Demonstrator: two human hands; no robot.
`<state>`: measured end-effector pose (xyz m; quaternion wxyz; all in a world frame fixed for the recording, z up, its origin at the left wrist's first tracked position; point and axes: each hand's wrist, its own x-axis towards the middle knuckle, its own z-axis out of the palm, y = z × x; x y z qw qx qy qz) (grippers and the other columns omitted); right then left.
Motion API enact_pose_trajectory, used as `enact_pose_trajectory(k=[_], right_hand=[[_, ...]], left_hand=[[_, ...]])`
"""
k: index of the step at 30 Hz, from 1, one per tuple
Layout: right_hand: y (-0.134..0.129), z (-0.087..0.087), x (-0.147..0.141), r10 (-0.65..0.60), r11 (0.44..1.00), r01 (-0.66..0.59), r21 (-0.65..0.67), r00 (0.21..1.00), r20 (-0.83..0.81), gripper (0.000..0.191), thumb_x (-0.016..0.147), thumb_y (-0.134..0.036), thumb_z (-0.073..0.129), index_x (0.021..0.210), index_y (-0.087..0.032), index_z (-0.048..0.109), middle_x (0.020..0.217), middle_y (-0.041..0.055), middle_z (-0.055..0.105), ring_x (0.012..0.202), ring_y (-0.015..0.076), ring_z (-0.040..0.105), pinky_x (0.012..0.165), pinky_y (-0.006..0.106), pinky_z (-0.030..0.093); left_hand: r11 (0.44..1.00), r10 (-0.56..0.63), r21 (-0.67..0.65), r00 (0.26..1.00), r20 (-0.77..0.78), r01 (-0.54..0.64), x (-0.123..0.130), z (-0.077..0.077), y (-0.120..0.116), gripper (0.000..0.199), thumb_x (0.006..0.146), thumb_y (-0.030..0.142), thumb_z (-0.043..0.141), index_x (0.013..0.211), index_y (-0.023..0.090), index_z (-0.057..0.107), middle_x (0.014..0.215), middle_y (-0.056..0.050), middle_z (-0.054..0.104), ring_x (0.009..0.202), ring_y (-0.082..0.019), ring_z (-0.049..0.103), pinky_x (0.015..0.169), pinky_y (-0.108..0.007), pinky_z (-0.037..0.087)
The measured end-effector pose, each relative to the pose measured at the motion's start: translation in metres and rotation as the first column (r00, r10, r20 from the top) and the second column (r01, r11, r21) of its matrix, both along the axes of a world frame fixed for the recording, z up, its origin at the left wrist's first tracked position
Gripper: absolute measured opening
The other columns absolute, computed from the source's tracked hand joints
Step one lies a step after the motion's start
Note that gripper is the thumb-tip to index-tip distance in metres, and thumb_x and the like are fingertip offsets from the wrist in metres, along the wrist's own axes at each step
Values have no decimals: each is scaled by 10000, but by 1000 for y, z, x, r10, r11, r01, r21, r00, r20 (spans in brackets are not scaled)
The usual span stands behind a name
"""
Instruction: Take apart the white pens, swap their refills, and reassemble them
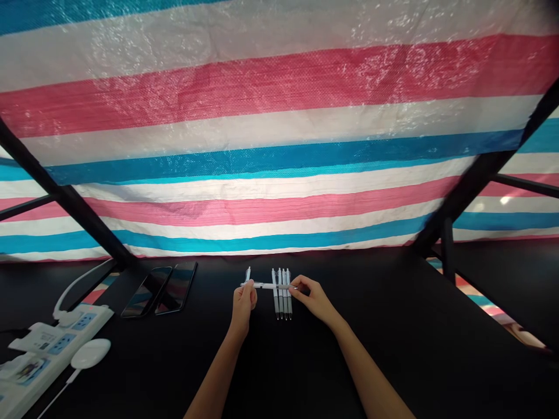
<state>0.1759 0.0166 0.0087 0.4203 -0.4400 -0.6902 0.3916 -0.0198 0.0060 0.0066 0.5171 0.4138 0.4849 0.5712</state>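
Between my two hands a white and grey pen (268,286) is held level, left to right. My left hand (243,308) is closed around its left end, with the thumb upward. The fingers of my right hand (313,297) pinch the pen's right, grey end. Under and just behind the held pen, several similar pens (282,302) lie side by side on the black table, grey ends toward me. Another white pen (248,273) shows its upper part just beyond my left hand; the hand hides the rest.
Two dark phones (177,289) lie at the left back. Nearer on the left are a white power strip (89,323) with plugs and a round white charger (91,354) with its cable. Black frame bars (463,192) and a striped plastic sheet (262,163) bound the table (283,372).
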Motion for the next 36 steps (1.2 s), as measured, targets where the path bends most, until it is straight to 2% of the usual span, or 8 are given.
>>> enact_pose_trajectory(k=[4,9,14,19,23,29,34,36], right_hand=[[1,-1,1,7,1000,-7,2,1000,29,446,898,-468,388,610,-178,566,613,1,522,601,136,479,580,255,387],[1,-2,2,3,1000,-3,-12,1000,-23,263,807,-448,565,825,-191,612,662,-10,538,636,143,495,590,250,405],[0,-1,2,33,999,-33,-3,999,4,347,866,-443,474,673,-177,587,626,-10,513,602,127,469,565,241,379],[0,1,1,19,1000,-19,6,1000,-10,291,854,-445,502,779,-186,612,671,-7,543,630,136,485,574,242,383],[0,0,1,37,999,-36,-16,999,22,411,898,-452,404,634,-180,562,617,-11,511,589,128,465,560,244,358],[0,0,1,33,999,-33,-14,999,-20,255,826,-447,545,814,-200,603,665,-21,518,623,136,470,577,243,365],[0,1,2,58,998,-57,-27,998,23,391,901,-434,406,646,-180,559,620,-14,490,593,128,450,570,251,340],[0,0,2,46,999,-46,-27,999,18,390,902,-432,405,643,-179,551,623,-13,489,595,128,450,574,252,344]], left_hand=[[1000,-10,1,1000,-18,10,0,0,0,494,758,463,491,399,197,279,380,72,213,357,-35,161,367,-217,116],[1000,11,11,1000,3,-11,-3,0,1,493,773,455,478,405,196,279,389,72,211,361,-36,155,369,-213,118],[1000,7,11,1000,0,-7,-3,2,0,493,775,452,478,403,199,275,386,72,209,355,-37,156,365,-214,124],[1000,9,11,1000,-7,-9,-3,2,0,496,771,465,478,402,202,274,383,72,210,358,-40,160,361,-216,128],[1000,0,10,1000,-11,0,-2,1,0,499,760,477,488,399,204,277,381,75,209,354,-38,154,362,-216,117],[1000,15,12,1000,9,-16,-3,1,0,491,772,450,491,400,202,287,386,76,210,357,-38,155,369,-219,112],[1000,2,9,1000,8,-2,-1,1,0,499,763,455,501,393,202,282,385,76,204,358,-36,147,384,-226,94],[1000,-2,9,1000,8,2,-2,1,0,499,763,462,499,396,202,284,388,75,209,360,-36,148,389,-226,93]])
